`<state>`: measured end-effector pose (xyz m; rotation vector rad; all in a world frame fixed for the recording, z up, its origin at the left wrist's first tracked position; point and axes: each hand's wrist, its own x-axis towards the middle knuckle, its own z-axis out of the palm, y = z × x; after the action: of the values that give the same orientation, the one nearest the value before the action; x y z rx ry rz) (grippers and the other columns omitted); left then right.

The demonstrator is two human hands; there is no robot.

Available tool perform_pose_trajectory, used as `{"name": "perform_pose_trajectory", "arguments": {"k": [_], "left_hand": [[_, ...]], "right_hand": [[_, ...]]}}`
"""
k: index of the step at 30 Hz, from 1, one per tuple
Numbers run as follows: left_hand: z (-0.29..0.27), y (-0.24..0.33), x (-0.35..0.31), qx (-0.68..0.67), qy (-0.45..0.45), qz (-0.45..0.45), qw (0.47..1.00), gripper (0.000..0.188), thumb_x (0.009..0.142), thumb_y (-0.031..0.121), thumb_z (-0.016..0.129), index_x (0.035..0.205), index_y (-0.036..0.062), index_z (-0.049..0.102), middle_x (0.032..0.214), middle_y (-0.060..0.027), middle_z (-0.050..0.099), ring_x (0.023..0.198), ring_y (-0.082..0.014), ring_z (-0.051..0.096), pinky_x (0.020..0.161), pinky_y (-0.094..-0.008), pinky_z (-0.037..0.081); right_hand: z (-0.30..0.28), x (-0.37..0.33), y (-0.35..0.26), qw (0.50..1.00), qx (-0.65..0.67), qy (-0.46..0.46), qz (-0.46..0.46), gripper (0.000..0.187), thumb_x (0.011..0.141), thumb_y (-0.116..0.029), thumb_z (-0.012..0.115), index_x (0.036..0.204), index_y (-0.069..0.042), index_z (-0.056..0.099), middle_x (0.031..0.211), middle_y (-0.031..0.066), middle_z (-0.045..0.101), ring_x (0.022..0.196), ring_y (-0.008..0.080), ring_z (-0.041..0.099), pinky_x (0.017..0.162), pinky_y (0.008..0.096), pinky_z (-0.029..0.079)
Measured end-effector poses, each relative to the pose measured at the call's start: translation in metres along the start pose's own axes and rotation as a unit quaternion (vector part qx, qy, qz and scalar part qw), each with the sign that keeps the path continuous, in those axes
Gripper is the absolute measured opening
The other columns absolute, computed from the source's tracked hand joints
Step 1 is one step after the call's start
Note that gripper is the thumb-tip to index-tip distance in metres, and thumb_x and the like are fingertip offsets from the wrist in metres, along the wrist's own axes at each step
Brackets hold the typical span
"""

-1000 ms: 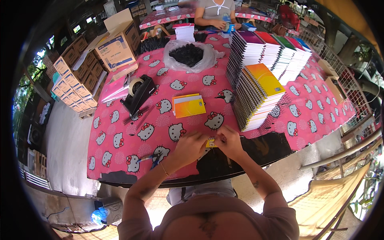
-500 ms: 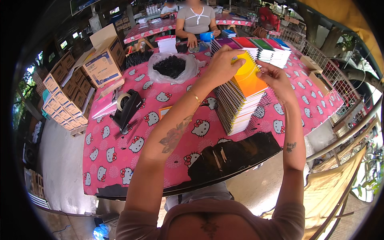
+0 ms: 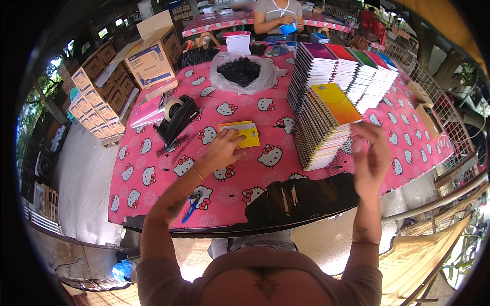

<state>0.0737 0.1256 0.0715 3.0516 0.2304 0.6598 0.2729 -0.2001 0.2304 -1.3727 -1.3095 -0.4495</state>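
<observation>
My left hand (image 3: pixel 223 150) is down on the pink tablecloth, its fingers closed over the left end of a small, thin yellow cover (image 3: pixel 248 136). Another flat yellow-orange piece shows along that cover's far edge. To the right rises a tall stack of spiral notebooks (image 3: pixel 320 137), its top one yellow-orange with the wire coil facing left. Beside the stack's right edge hangs my right hand (image 3: pixel 371 155), slightly blurred, fingers apart and holding nothing. A blue pen (image 3: pixel 190 210) lies next to my left forearm.
Behind the stack stand more notebook piles (image 3: pixel 352 69) with coloured covers. A plastic bag of black pieces (image 3: pixel 239 71), a tape dispenser (image 3: pixel 176 120) and cartons (image 3: pixel 153 56) occupy the left and back. Opposite, a person (image 3: pixel 278 20) holds something blue. Torn black patches mark the near table edge (image 3: pixel 301 201).
Both hands have left the top notebook of the stack. My left hand has moved down and left to the yellow cover; my right hand has dropped beside the stack. The view has shifted.
</observation>
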Motion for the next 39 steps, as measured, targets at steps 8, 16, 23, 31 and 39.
{"name": "perform_pose_trajectory", "arguments": {"k": [8,16,23,31,39], "left_hand": [[0.053,-0.032,-0.015,0.141,0.036,-0.016,0.989,0.047,0.098,0.031,0.06,0.133,-0.0001,0.055,0.132,-0.0226,0.059,0.121,-0.0377,0.059,0.103,-0.0463,0.048],[-0.02,0.06,-0.01,-0.016,-0.061,-0.003,0.998,0.034,0.094,0.021,0.064,0.124,0.0057,0.061,0.101,-0.0124,0.061,0.092,-0.0326,0.065,0.084,-0.042,0.054],[0.019,0.087,-0.053,-0.356,0.158,-0.239,0.889,0.038,0.091,0.01,0.064,0.129,0.0123,0.062,0.134,-0.0149,0.049,0.129,-0.0352,0.045,0.104,-0.0442,0.042],[0.009,-0.034,-0.045,-0.051,0.258,-0.3,0.917,0.028,0.09,0.01,0.064,0.117,0.0012,0.063,0.106,-0.0197,0.061,0.107,-0.0386,0.058,0.091,-0.0468,0.049],[0.031,-0.027,-0.073,-0.08,0.194,-0.327,0.922,0.013,0.094,0.009,0.061,0.105,0.0031,0.066,0.096,-0.0177,0.063,0.083,-0.0352,0.065,0.07,-0.0454,0.052]], "right_hand": [[0.119,-0.082,0.02,0.937,0.208,-0.241,0.144,0.03,0.087,-0.002,0.071,0.117,-0.003,0.069,0.115,0.0129,0.066,0.104,0.0298,0.065,0.088,0.036,0.052],[0.158,-0.125,0.061,0.98,0.093,-0.11,0.141,0.062,0.087,-0.003,0.073,0.142,-0.008,0.047,0.12,0.0146,0.061,0.106,0.0244,0.064,0.09,0.0321,0.052],[0.201,-0.163,0.083,0.888,0.291,-0.129,0.332,0.045,0.088,0.006,0.068,0.127,-0.005,0.048,0.11,0.0068,0.057,0.101,0.0123,0.059,0.085,0.028,0.055],[0.181,-0.168,0.085,0.834,0.359,-0.114,0.404,0.032,0.088,0.004,0.07,0.115,-0.003,0.053,0.103,0.0044,0.06,0.094,0.0112,0.062,0.082,0.026,0.055],[0.189,-0.174,0.101,0.811,0.373,-0.169,0.418,0.028,0.092,-0.006,0.071,0.118,0.001,0.063,0.097,0.0023,0.067,0.088,0.0059,0.061,0.076,0.0223,0.051]]}}
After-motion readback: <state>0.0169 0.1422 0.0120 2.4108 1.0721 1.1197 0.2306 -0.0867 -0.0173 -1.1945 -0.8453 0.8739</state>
